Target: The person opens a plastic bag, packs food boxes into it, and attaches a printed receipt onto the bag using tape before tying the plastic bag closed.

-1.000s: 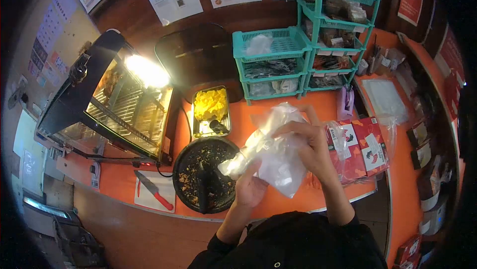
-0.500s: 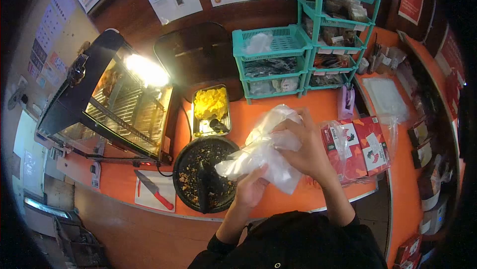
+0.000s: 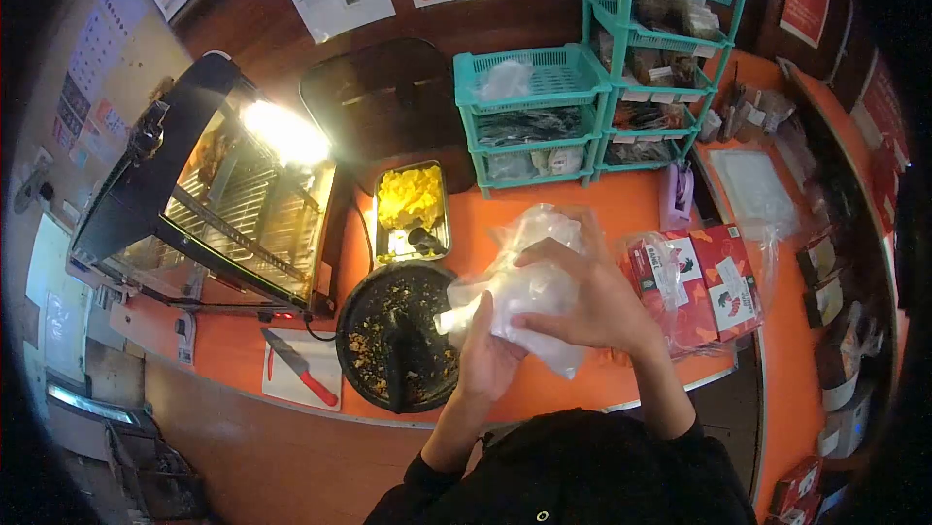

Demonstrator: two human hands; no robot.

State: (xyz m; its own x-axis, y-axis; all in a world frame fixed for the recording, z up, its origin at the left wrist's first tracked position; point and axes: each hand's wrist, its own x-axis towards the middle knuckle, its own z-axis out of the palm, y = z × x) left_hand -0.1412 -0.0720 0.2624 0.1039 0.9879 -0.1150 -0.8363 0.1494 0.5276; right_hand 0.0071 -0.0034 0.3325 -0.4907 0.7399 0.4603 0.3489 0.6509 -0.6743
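A crumpled translucent plastic bag (image 3: 544, 307) is held between both hands above the orange counter. My left hand (image 3: 485, 355) grips its lower left side, thumb pointing up along the plastic. My right hand (image 3: 597, 302) is wrapped round the bag's right side, its fingers bent over the plastic. What the bag contains, if anything, cannot be made out. Just left of the bag lies a black stone mortar (image 3: 354, 370) with crumbly residue and a dark pestle (image 3: 398, 360) in it. Red patterned boxes (image 3: 718, 258) lie to the right, partly under clear plastic.
A lit glass warmer (image 3: 243, 205) stands at the left. Behind the mortar is a metal tray (image 3: 430, 251) with yellow food. A knife (image 3: 301, 368) rests on a white board (image 3: 330, 355). Teal racks (image 3: 534, 103) and a lilac tape dispenser (image 3: 677, 197) stand at the back.
My left hand has turned more upright, and its thumb now points up. My right hand has shifted slightly down and spread over the bag, which is bunched closer together.
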